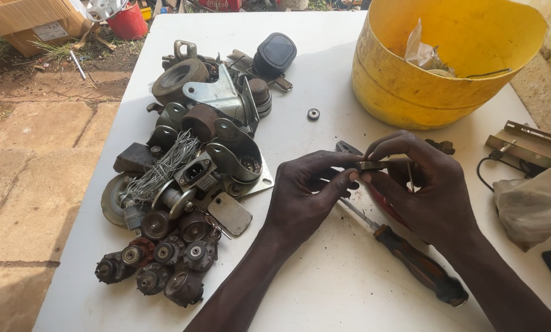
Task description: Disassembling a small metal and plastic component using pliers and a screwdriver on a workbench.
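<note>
Both my hands meet over the middle of the white table (324, 80). My left hand (309, 193) and my right hand (426, 187) pinch the same small dark metal part (372, 165) between thumbs and fingertips. Under the hands lies a screwdriver (420, 264) with a dark brown handle pointing to the near right. A pair of pliers (348, 147) with reddish grips shows partly behind my fingers; most of it is hidden.
A heap of old caster wheels, brackets, bearings and a wire bundle (183, 178) fills the table's left. A small bearing (313, 114) lies alone. A yellow tub (447, 55) stands far right; a metal bracket (527, 142) and a crumpled bag (534, 203) sit at the right edge.
</note>
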